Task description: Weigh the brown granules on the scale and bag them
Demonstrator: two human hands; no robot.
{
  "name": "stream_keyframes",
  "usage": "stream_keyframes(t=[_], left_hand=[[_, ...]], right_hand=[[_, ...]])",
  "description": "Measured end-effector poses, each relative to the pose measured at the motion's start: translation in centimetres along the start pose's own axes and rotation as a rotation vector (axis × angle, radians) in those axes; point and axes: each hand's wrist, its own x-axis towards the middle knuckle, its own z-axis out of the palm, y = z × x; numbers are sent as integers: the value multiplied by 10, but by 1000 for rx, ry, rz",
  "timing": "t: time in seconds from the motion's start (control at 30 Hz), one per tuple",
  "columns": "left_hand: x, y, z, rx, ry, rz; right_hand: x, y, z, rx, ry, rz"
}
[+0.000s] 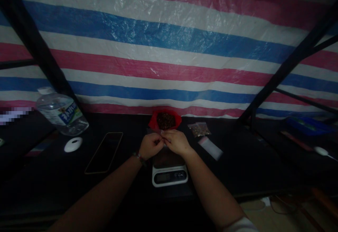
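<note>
Over a white kitchen scale (169,175) with a dark weighing plate, my left hand (151,145) and my right hand (176,141) meet, thumbs and fingers pinched together. Between them is a small clear zip bag (151,131), mostly hidden by the fingers. Just behind the hands, an opened red bag (153,122) holds dark brown grains (166,120). To the right of my right hand lies a zip bag with light brown bits inside (200,129). Nearer to me is a whitish pack of flat zip bags (210,148).
A phone (104,153), a white mouse (73,144) and a large plastic bottle (62,112) are on the left of the black table (237,165). A blue tray (307,125) and a white spoon-like thing (321,151) are far right. Dark metal posts (280,73) flank a striped sheet (169,66).
</note>
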Motion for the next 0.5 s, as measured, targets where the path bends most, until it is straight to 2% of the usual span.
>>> stream_keyframes(t=[0.1, 0.3, 0.4, 0.5], left_hand=[[1, 2, -5, 52, -16, 81], [7, 3, -22, 224, 61, 271], [9, -2, -23, 318, -14, 303], [11, -6, -21, 351, -92, 273]], right_hand=[[0, 2, 1, 21, 30, 9], [2, 9, 7, 211, 167, 82], [2, 9, 8, 320, 171, 85], [3, 7, 6, 362, 110, 89]])
